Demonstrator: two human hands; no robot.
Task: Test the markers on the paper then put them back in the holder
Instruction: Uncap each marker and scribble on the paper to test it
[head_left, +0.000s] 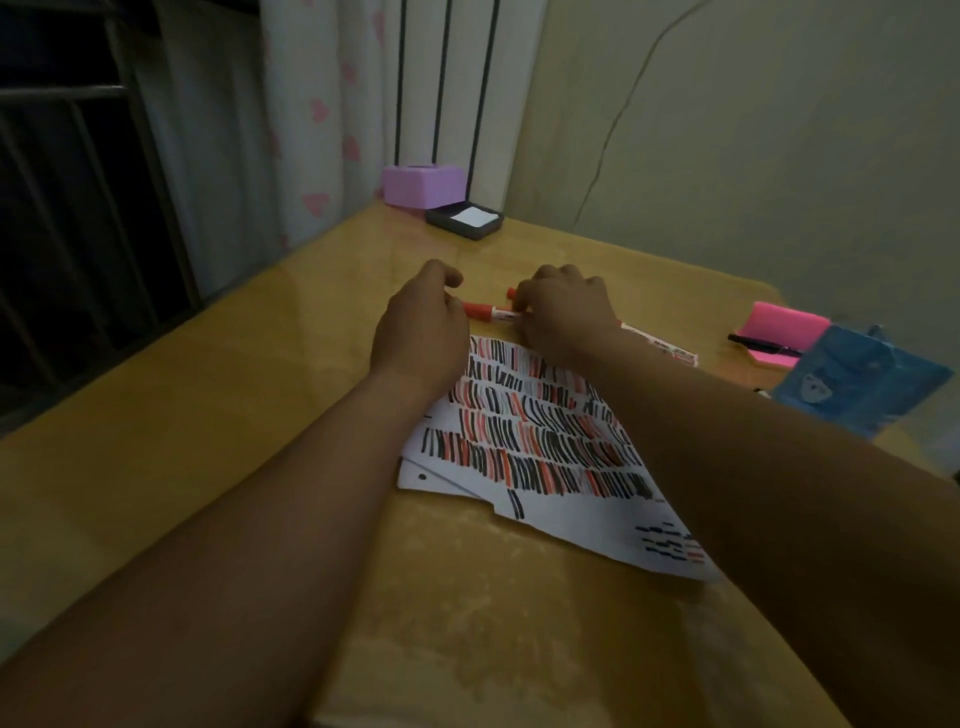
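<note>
Lilac box beside dark tray (white notes inside) on table.

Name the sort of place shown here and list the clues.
Probably a home study corner: a wooden desk against the wall, a heart-patterned curtain, pink sticky notes and paper covered in marker strokes.

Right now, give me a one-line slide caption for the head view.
Left hand and right hand hold a red marker just beyond the paper covered in red and black strokes.

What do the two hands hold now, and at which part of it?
One red marker, held between them: the left hand pinches its red cap end, and the right hand grips the white barrel.
</note>
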